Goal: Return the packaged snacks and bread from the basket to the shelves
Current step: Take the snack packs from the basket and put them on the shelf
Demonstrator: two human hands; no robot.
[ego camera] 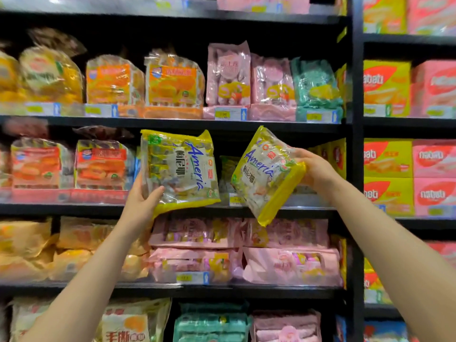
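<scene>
Snack packs fill both hands in front of the second shelf (172, 209) from the top that is fully in view: the left hand (143, 201) clasps the lower left corner of one yellow-edged pack (180, 169), nearly upright, and the right hand (313, 169) grips the other pack (266, 176) by its right edge, tilted. They look light, soft and crinkly, the clear film probably slippery and the contents likely crushable. A hold along the sealed yellow edges, or flat under the base, seems safest for sliding them in.
</scene>
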